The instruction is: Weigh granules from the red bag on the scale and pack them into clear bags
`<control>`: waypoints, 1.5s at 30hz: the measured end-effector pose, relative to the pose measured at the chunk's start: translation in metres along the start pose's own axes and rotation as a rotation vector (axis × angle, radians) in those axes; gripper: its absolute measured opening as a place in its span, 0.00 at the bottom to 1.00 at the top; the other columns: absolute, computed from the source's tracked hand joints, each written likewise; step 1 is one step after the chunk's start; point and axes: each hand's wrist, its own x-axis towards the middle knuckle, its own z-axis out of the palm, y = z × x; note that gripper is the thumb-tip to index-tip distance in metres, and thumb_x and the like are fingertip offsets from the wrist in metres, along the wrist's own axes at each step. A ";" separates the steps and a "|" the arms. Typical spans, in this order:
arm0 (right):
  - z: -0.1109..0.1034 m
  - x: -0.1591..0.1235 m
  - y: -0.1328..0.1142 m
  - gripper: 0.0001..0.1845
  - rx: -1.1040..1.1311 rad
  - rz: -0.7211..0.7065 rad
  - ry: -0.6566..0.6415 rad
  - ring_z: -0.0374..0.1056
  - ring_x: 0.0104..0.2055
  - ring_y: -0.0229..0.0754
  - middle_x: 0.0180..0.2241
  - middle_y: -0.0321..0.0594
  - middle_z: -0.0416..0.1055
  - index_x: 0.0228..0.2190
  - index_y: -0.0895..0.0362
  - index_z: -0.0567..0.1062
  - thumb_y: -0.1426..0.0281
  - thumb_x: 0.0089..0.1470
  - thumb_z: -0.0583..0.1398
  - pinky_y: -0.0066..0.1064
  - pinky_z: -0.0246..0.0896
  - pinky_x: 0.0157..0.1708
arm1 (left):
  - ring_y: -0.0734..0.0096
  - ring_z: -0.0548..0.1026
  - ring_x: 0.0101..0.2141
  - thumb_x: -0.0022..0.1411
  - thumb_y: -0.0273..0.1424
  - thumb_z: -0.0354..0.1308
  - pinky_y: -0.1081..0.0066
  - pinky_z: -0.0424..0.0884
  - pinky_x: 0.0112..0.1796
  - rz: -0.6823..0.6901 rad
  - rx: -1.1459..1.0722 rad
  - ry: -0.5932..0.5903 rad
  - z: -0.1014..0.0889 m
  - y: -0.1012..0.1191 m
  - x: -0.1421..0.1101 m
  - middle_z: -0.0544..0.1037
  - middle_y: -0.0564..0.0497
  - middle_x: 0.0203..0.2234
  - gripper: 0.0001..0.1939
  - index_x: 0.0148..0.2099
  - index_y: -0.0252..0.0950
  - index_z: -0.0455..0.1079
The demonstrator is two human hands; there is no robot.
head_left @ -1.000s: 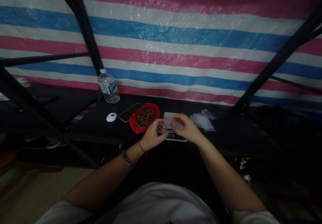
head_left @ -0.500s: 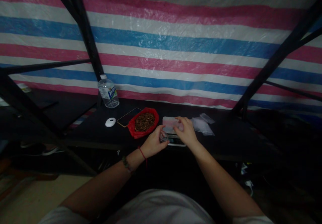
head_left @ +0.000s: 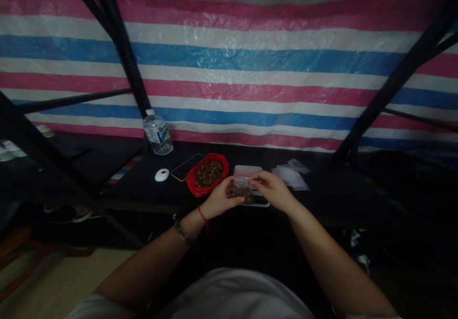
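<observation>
A small clear plastic bag (head_left: 242,184) with brown bits at its bottom is held up between my two hands, just above the front of a small flat scale (head_left: 246,168). My left hand (head_left: 223,197) is closed on the bag's left side, thumb in front. At its upper right edge, my right hand (head_left: 274,189) pinches the bag with thumb and fingers. Most of the scale is hidden behind the bag and hands. Left of them sits an open red bag (head_left: 191,180) full of brown, coarse bits (head_left: 209,173), too small to identify.
Several flat clear bags (head_left: 293,175) lie right of the scale. A phone (head_left: 182,167), a white mouse (head_left: 162,175) and a clear plastic bottle (head_left: 157,132) stand to the left on the black table (head_left: 332,195). Black metal posts (head_left: 125,56) rise before a striped sheet (head_left: 250,61).
Both hands have come together around the plastic bag, whose brown contents now show. My right hand has moved from over the scale plate to the bag's upper edge. The view has shifted slightly.
</observation>
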 end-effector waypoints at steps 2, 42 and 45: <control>-0.004 0.001 0.004 0.09 0.094 0.043 0.078 0.68 0.32 0.40 0.30 0.38 0.73 0.31 0.56 0.75 0.63 0.53 0.59 0.31 0.64 0.34 | 0.61 0.76 0.40 0.51 0.37 0.66 0.60 0.71 0.44 -0.044 -0.024 -0.086 -0.001 -0.001 0.001 0.77 0.44 0.41 0.25 0.49 0.33 0.68; 0.015 -0.002 0.011 0.14 0.300 0.325 -0.116 0.61 0.24 0.34 0.22 0.32 0.67 0.26 0.60 0.73 0.65 0.38 0.69 0.27 0.56 0.26 | 0.65 0.77 0.34 0.50 0.38 0.66 0.66 0.73 0.39 -0.077 -0.049 0.127 -0.008 0.015 0.003 0.80 0.45 0.34 0.18 0.39 0.30 0.73; 0.019 -0.002 0.009 0.16 0.357 0.359 -0.129 0.61 0.23 0.34 0.20 0.32 0.66 0.24 0.60 0.72 0.60 0.40 0.68 0.27 0.56 0.24 | 0.66 0.77 0.34 0.52 0.38 0.65 0.67 0.73 0.38 -0.073 -0.046 0.111 -0.011 0.014 0.004 0.80 0.46 0.34 0.18 0.40 0.30 0.73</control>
